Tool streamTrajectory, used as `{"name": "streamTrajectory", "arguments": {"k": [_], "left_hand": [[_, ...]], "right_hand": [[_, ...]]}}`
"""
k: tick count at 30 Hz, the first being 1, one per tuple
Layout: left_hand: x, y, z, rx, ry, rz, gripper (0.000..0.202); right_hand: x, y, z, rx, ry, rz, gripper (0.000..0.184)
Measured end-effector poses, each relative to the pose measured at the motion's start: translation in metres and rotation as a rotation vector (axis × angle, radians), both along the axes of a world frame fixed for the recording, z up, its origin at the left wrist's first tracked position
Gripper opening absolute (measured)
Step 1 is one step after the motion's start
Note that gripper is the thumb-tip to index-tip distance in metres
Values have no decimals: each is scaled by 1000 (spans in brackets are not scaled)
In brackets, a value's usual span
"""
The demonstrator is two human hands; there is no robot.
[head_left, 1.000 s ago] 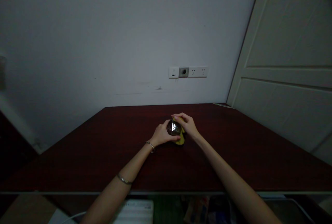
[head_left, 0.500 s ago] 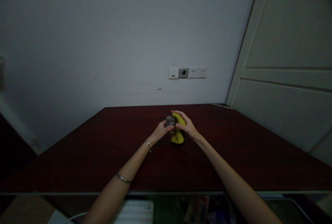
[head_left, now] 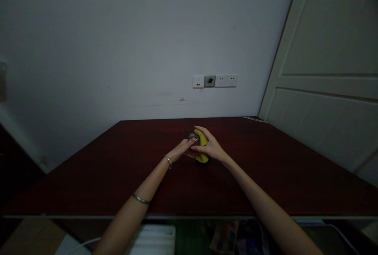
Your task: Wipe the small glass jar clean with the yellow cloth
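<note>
My left hand (head_left: 183, 147) is wrapped round a small clear glass object (head_left: 193, 135), perhaps a cup or jar, with the thumb lying across it. Held above the table, it is partly covered by the fingers, so its full shape cannot be made out. A yellow cloth (head_left: 202, 138) is in my right hand (head_left: 215, 148), fingers over the top and thumb in front. The cloth lies against the right side of the glass object, and its lower end hangs below my hand.
The dark red tabletop (head_left: 124, 168) reaches back to a pale wall (head_left: 147, 42) with sockets (head_left: 226, 81). A whitish panelled door (head_left: 327, 66) stands at the right. Under the front edge are a white box-like object (head_left: 156, 239) and several dim items.
The glass object has turned in my left hand, whose thumb now lies higher across it. My right thumb has shifted left towards the glass, and the cloth's shape has changed.
</note>
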State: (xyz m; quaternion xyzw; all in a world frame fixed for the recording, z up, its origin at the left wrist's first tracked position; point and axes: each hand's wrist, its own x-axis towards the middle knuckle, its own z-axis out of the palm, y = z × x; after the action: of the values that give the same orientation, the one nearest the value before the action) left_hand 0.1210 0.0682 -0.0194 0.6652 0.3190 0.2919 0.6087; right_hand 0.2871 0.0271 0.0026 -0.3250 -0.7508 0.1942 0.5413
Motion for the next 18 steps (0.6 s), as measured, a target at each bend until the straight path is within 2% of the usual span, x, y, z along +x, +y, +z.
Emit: {"name": "streamTrajectory", "arguments": {"k": [5,10,14,18], "left_hand": [[-8,-1,5,44,27,-142,67],[-2,0,5,164,-99,-105,83],[4,-2,5,237,-176,-37,79],[4,-5,7,280,-151,17,74]], "right_hand": [[-1,4,-2,-198,211,-23,72],[-4,6,0,-322,394,15,68],[-9,1,1,-300,342,25,69],[-9,-5,3,-182,206,5,63]]}}
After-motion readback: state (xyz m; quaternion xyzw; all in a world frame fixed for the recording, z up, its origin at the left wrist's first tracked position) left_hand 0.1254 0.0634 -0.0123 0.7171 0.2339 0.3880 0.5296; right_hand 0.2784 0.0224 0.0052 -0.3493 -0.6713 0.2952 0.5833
